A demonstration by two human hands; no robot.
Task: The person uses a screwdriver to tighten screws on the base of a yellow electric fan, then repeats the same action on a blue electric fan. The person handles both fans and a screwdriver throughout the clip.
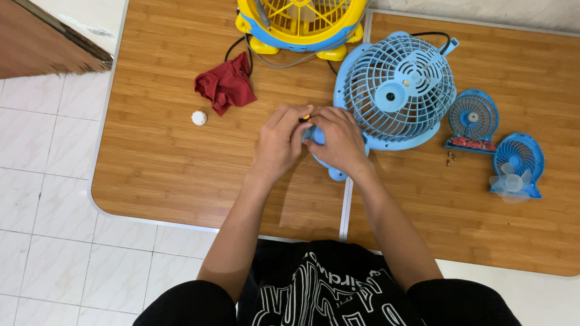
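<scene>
Both my hands are closed together on the base of the round light-blue plastic fan [396, 90], which lies near the middle of the wooden surface [163, 169], by the seam. My left hand [279, 142] pinches a small tool with a yellow-and-black tip [306, 118]; my right hand [341, 140] grips the blue base. I judge I am working a fastener there, so steady pressure matters. A red cloth [226, 84] lies toward the far edge.

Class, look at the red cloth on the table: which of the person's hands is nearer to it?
Left. The left hand lies just right of and below the red cloth, apart from it. The right hand is further right, beside the blue fan.
</scene>
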